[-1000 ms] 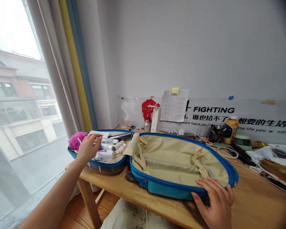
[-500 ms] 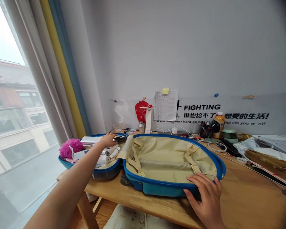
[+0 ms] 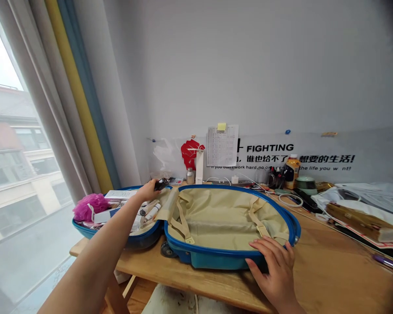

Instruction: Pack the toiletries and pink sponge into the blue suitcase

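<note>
A small blue suitcase (image 3: pixel 216 258) lies open on the wooden table (image 3: pixel 330 279). Its right half is lined in beige with straps and holds nothing. Its left half (image 3: pixel 140 237) is packed with tubes, small boxes and a pink bath puff (image 3: pixel 87 206). My left hand (image 3: pixel 149 190) reaches over the left half, fingers wrapped round a dark cylindrical bottle (image 3: pixel 162 183) at its far edge. My right hand (image 3: pixel 275 266) lies flat, fingers spread, on the near rim of the right half.
Along the wall stand a yellow-capped juice bottle (image 3: pixel 292 167), a small silver bottle (image 3: pixel 190 176), a white lamp (image 3: pixel 199 166), cables and a green bowl (image 3: pixel 306 183). Papers and bags (image 3: pixel 363 209) pile at the right. A window and curtains (image 3: pixel 68 109) are at the left.
My left hand has moved from the tubes in the middle of the left half to its far edge and closed on the dark bottle. The view has shifted left; my right hand stays on the rim.
</note>
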`<state>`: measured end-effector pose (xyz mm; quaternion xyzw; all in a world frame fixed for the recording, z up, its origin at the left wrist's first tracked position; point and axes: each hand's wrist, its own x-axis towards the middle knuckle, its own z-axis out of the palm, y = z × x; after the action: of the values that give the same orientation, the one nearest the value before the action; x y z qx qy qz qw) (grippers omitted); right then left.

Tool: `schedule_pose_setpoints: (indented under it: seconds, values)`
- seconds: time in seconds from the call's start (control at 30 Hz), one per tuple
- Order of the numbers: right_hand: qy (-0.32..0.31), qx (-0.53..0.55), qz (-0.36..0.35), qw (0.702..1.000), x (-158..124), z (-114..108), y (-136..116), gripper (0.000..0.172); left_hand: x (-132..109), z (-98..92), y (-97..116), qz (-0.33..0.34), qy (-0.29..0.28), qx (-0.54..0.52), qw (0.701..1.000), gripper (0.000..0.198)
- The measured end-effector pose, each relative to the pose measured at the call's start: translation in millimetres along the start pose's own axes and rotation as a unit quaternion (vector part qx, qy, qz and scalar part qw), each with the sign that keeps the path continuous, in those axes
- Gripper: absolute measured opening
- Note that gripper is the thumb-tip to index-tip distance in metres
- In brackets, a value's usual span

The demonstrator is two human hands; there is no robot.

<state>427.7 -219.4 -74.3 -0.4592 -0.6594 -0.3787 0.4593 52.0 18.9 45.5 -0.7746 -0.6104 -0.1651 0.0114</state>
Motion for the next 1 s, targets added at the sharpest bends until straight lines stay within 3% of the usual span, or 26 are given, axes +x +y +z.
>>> schedule_pose_setpoints:
  seconds: [0.17, 0.3, 0.37, 0.47, 0.57, 0.73, 1.0]
  values:
    - [0.008, -0.003, -0.003, 1.0, -2.3, 2.5, 0.8, 0.023, -5.4, -31.1, 22.4, 0.023, 0.062, -0.063, 0.996, 0.056]
    - [0.002, -0.002, -0.001, 1.0, -3.2, 2.8, 1.8, 0.024, -27.7, -42.2, 72.1, 0.134, 0.055, -0.114, 0.983, 0.061]
    - [0.002, -0.001, 0.001, 1.0, -2.0, 2.1, 1.6, 0.023, -45.9, -39.9, 103.5, 0.211, 0.017, -0.128, 0.969, 0.062]
    - [0.004, -0.002, 0.002, 1.0, -0.1, 1.1, 0.8, 0.023, -72.2, -28.0, 147.2, 0.343, -0.091, -0.14, 0.924, 0.064]
    - [0.0, -0.009, 0.0, 1.0, -0.7, 0.9, 1.1, 0.024, -86.8, -9.4, 175.6, 0.377, -0.188, -0.124, 0.898, 0.068]
    - [-0.008, -0.01, 0.006, 1.0, -5.1, 2.2, 3.3, 0.024, -89.3, 19.5, 187.4, 0.353, -0.316, -0.052, 0.879, 0.07]
    - [-0.006, 0.001, 0.011, 1.0, -4.9, 1.6, 2.0, 0.022, -92.0, 34.8, 184.2, 0.322, -0.382, -0.005, 0.866, 0.062]
